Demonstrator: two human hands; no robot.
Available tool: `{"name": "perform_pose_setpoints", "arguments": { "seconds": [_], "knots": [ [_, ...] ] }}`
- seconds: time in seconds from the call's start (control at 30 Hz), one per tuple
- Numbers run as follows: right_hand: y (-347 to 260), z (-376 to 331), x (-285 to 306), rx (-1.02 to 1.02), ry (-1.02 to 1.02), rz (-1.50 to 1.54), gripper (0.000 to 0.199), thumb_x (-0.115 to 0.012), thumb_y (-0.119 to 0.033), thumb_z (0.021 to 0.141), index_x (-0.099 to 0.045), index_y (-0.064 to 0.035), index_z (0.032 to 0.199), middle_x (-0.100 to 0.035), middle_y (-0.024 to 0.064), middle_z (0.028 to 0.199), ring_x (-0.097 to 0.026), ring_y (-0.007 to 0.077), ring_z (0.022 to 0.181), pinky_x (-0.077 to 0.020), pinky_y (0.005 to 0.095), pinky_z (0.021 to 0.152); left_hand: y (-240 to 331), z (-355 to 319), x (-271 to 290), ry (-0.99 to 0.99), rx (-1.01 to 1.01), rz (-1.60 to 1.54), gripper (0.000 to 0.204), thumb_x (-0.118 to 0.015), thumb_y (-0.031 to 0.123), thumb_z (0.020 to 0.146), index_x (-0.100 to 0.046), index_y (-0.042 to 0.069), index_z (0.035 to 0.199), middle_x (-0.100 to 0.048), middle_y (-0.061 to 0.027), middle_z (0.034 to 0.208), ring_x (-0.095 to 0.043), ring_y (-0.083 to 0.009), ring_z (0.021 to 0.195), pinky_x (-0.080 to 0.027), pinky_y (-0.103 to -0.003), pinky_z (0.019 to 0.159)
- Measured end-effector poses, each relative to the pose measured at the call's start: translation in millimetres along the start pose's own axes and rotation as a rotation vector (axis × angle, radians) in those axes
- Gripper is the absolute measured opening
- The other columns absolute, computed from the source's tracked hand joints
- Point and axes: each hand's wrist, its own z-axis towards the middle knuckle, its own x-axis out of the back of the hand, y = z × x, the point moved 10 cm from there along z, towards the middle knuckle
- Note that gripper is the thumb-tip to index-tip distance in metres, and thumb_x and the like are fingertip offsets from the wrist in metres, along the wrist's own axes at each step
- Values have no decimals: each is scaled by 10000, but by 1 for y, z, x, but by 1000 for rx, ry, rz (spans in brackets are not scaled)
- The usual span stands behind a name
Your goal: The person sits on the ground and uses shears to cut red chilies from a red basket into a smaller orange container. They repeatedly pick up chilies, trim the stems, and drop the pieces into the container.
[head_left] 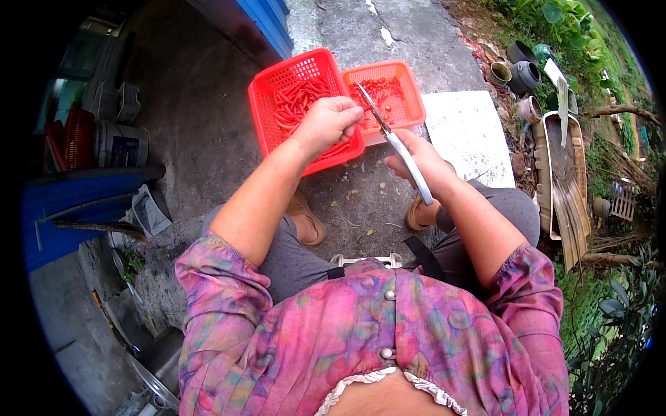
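Note:
My right hand [424, 163] grips a pair of scissors [408, 161] with pale handles, its narrow blades pointing up and left over the smaller basket. Fingers pressed together, my left hand [327, 125] is held above the near right part of the larger red basket [258, 114]. Anything pinched in those fingers is too hidden to make out. Whole red chili peppers [298, 102] lie heaped in that basket. Beside it on the right, the smaller orange-red basket [415, 104] contains cut chili pieces [388, 90]. The blade tips appear close to my left fingertips, apart from them.
A white board [468, 135] lies on the concrete right of the baskets. Farther right are several pots [524, 76], a long beige trough [548, 180] and plants. A blue door edge [267, 28] rises at the far side; a white bucket [121, 144] stands at left.

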Motion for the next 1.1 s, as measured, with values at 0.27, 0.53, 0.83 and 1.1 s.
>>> {"name": "perform_pose_setpoints", "arguments": {
  "seconds": [0.27,0.53,0.83,1.1],
  "knots": [
    [-1,-7,0,-150,-7,61,376,-631,-105,706,-561,-26,1067,-571,51,655,-537,107,525,-425,259,463,-7,0,2,34,46,-47,151,-522,133,900,-564,65,772,-512,20,580,-464,-61,475,-356,-196,442],
    [6,-2,-4,-93,-11,-35,378,-660,-128,727,-553,-16,1072,-563,49,671,-538,123,561,-420,274,505,-10,0,-10,10,61,16,126,-529,103,877,-566,56,766,-507,17,568,-462,-59,458,-363,-197,435],
    [7,-3,-2,-121,6,122,342,-652,-109,744,-554,-29,1062,-541,23,640,-496,92,484,-407,251,426,-19,6,0,71,34,-34,130,-548,115,864,-574,44,758,-500,13,557,-444,-64,444,-378,-206,437],
    [15,-2,-8,-169,-26,9,345,-649,-121,751,-552,-24,1067,-545,31,642,-498,107,476,-407,261,415,-17,12,-12,10,-17,35,191,-538,130,858,-558,31,695,-468,8,515,-438,-87,414,-367,-237,412]
  ]
}}
